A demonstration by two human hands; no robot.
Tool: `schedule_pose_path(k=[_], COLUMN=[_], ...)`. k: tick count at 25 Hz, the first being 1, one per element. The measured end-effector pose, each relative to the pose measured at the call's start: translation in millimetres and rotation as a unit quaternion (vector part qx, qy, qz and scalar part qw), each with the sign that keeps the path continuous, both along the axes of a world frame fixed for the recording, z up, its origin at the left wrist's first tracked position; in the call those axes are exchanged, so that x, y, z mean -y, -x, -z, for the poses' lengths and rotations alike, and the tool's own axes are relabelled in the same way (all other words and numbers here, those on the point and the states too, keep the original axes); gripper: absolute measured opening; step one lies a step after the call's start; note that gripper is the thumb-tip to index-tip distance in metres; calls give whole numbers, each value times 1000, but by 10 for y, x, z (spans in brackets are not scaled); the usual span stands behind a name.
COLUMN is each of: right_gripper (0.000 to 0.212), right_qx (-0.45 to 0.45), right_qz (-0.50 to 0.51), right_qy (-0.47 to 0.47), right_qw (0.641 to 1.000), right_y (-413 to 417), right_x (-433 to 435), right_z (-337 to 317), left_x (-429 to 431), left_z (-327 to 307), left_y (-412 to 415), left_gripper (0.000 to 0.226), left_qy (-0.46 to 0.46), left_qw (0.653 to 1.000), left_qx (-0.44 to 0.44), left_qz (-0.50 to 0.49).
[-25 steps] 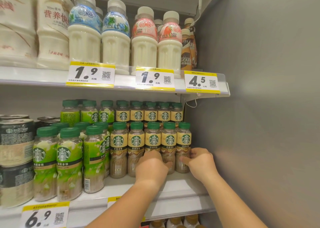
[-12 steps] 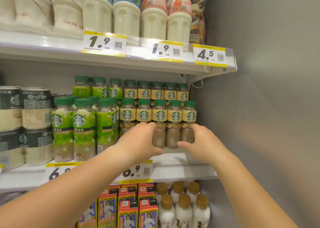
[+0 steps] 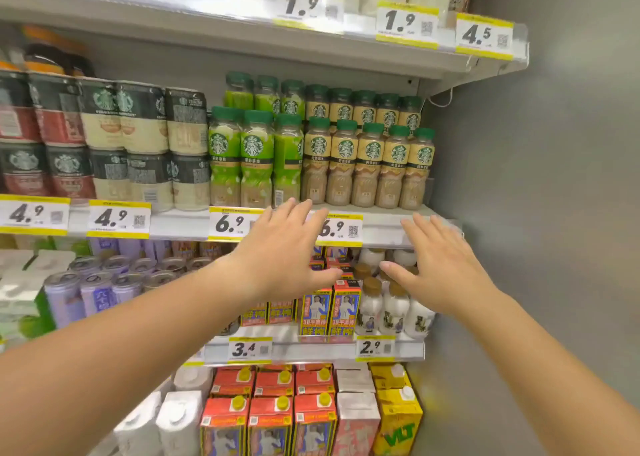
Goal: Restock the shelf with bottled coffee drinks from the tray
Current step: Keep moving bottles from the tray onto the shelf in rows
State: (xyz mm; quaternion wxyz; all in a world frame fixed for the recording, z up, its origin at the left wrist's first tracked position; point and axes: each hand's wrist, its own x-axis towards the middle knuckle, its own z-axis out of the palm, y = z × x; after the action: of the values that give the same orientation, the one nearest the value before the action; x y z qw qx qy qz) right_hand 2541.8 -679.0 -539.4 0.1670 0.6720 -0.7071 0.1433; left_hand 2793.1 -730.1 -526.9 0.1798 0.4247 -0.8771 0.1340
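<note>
Several brown bottled coffee drinks (image 3: 370, 168) with green caps and yellow labels stand in a front row at the right end of the middle shelf (image 3: 384, 225), more rows behind them. Green-labelled coffee bottles (image 3: 254, 164) stand to their left. My left hand (image 3: 287, 251) hovers open in front of the shelf edge, fingers spread, below the bottles and apart from them. My right hand (image 3: 440, 265) is likewise open, below the shelf's right end. Neither hand holds anything. No tray is in view.
Coffee cans (image 3: 138, 143) fill the shelf's left part. A grey side wall (image 3: 554, 195) closes the right. An upper shelf (image 3: 381, 50) hangs close above the bottles. Below are cartons (image 3: 329, 313), small white bottles (image 3: 391, 306), purple cans (image 3: 100, 285) and juice boxes (image 3: 270, 417).
Both hands let go of the front-row brown bottles and drew back and down from the shelf, fingers now spread. The view has tilted downward, showing the lower shelves.
</note>
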Motion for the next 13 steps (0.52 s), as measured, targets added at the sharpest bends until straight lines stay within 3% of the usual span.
schedule_pose_path(k=[7,13], right_gripper=[78,76], right_qx=[-23,-37], right_qz=[-17,-45], right_qy=[-7,-81], right_qw=[1000,995], right_y=[-394,-559], right_x=[-548,-717], right_z=[1073,2211], left_x=[-377,-581], left_z=[1125,2316], left_y=[-547,-752], left_gripper=[99,96], left_qy=[24,-45], left_qw=[997,993], left_qx=[78,109], left_qz=[4,6])
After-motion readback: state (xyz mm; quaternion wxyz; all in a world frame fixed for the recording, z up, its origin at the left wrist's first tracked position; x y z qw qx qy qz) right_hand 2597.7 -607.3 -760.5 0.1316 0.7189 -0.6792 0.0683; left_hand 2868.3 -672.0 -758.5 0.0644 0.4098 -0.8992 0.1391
